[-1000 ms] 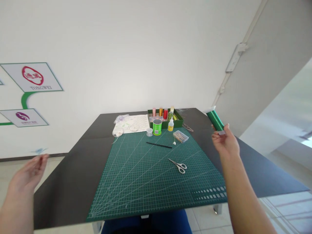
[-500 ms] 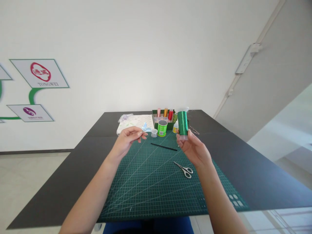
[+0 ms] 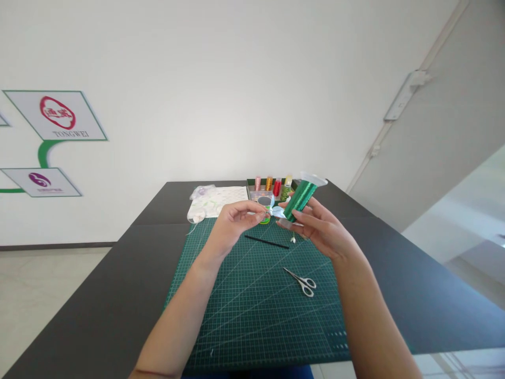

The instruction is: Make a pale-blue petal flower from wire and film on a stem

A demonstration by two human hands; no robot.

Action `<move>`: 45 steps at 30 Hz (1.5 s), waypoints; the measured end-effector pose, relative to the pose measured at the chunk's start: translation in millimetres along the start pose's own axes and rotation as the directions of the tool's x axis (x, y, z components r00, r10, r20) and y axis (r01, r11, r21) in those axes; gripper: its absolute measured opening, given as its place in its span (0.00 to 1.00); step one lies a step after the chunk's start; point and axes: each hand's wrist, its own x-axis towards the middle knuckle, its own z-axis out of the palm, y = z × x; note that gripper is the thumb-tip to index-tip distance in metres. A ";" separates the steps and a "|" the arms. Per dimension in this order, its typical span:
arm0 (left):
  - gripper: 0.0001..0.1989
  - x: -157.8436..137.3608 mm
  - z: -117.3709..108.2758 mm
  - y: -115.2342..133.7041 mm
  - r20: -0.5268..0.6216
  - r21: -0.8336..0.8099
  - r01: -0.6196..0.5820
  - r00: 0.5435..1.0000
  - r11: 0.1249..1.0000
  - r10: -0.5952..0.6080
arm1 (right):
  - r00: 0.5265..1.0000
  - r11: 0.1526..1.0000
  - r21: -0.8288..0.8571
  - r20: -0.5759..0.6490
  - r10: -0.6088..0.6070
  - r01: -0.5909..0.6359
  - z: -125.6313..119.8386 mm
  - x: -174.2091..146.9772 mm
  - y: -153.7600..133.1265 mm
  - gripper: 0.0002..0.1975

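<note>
Pinched in the fingertips of my left hand [image 3: 234, 223] is a small pale blue fabric flower [image 3: 278, 212], its petals pointing right. My right hand [image 3: 325, 229] grips a spool of shiny green thread [image 3: 301, 200], tilted with its clear flanged top to the upper right. The petals are close to the spool's lower end; whether they touch is unclear. Behind the flower, a green can [image 3: 264, 201] is partly hidden. Below my right hand shows a small white bud-like piece [image 3: 293, 239].
On the green cutting mat [image 3: 244, 305] lie a thin black stick [image 3: 266, 242] and scissors [image 3: 303, 282]. Farther back, a dark green box [image 3: 251, 185] holds several coloured spools. White padded material [image 3: 221, 200] lies at the back left, with a white flower [image 3: 198, 216] at its front edge.
My left hand has moved right with the flower, up to the spool. The spool, upright before, now leans to the right in my right hand.
</note>
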 end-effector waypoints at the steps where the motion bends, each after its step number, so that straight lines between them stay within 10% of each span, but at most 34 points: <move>1: 0.08 0.4 -0.4 -1.3 0.017 -0.011 0.015 1.000 1.000 -0.014 | 1.000 1.000 -0.024 -0.002 0.009 -0.009 0.0 3.1 -3.0 0.19; 13: 0.10 4.7 -9.6 -13.5 0.249 -0.272 0.115 0.968 0.955 -0.046 | 0.976 0.947 -0.247 -0.014 -0.215 0.205 23.2 31.8 -27.1 0.14; 26: 0.17 9.1 -28.5 -20.7 0.199 -0.312 -0.019 0.976 0.950 0.085 | 0.965 0.921 -0.305 0.171 -0.199 0.244 6.5 39.7 -38.0 0.15; 35: 0.16 7.7 -30.5 -30.9 0.264 -0.103 -0.126 0.953 0.987 0.149 | 0.916 0.860 -0.421 -0.140 -0.376 0.288 28.5 51.4 -48.4 0.22; 45: 0.22 4.6 -13.5 -40.0 0.244 -0.101 -0.069 0.966 0.992 0.092 | 0.967 0.937 -0.262 -0.048 -0.251 0.230 50.6 57.5 -75.6 0.26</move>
